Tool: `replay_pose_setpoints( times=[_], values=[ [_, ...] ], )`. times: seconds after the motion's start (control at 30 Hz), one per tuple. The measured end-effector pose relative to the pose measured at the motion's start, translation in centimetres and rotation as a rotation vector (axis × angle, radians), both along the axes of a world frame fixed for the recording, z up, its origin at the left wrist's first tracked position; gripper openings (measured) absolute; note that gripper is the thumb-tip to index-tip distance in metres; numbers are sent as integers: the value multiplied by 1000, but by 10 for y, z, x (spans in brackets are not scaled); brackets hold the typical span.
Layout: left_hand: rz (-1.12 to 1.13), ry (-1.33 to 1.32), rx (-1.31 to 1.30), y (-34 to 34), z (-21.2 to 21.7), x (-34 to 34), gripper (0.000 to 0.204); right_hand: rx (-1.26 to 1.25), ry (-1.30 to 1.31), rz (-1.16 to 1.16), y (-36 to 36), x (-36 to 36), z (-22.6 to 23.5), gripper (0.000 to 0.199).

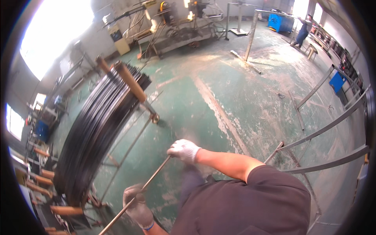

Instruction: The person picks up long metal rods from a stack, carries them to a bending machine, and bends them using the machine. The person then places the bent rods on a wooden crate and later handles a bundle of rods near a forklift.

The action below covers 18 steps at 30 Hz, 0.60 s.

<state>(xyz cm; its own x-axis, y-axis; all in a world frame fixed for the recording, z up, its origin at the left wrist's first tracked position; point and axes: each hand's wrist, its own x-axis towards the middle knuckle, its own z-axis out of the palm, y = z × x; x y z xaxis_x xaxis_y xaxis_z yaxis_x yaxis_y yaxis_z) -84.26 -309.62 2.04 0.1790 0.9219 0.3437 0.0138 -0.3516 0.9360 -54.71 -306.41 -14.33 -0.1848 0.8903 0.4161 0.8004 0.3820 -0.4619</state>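
Both gloved hands closed on the rod (147, 183), right hand (183, 150) at its top end, left hand (135, 203) lower, beside the wire coil (94, 129); looks stiff, thin, slippery steel, so spaced grips.

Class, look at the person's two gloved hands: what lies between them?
In the head view, a thin metal rod spans the gap, gripped by the left hand low and the right hand at its upper end.
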Motion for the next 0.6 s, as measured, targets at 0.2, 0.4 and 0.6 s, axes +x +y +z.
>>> replay_pose_setpoints(
  times=[0.2,0.4,0.6],
  values=[
    [-272,-160,-75,170,9,156,30,2,65,-396,54,143,33,17],
    [-507,-131,-40,310,37,306,29,189,85,-670,116,291,37,17],
    [-455,-221,-54,426,48,447,32,221,84,-803,219,441,9,17]
  ],
)
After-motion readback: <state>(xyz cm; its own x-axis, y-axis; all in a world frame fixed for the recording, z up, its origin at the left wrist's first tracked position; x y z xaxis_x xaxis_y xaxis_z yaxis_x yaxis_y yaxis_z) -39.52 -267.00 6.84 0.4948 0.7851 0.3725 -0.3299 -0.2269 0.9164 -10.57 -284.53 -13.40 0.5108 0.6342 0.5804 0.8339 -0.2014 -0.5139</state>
